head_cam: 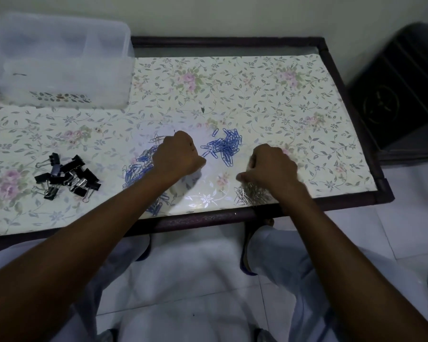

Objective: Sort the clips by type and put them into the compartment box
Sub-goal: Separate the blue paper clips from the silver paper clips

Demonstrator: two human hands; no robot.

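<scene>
A mixed heap of blue and silver paper clips (pixel 141 166) lies at the table's middle, partly under my left hand (pixel 177 154), whose fingers are curled down onto it. A sorted bunch of blue paper clips (pixel 226 146) lies between my hands. My right hand (pixel 269 164) has its fingers curled over a small pile of silver paper clips (pixel 251 193) near the front edge. What either hand holds is hidden. Black binder clips (pixel 68 176) lie in a pile at the left. The clear compartment box (pixel 59 62) stands at the back left.
The table (pixel 232 215) has a floral cover and a raised dark wooden rim. A dark box (pixel 400 99) stands to the right of the table. My knees in light trousers are under the front edge. A chrome tube shows at the lower right.
</scene>
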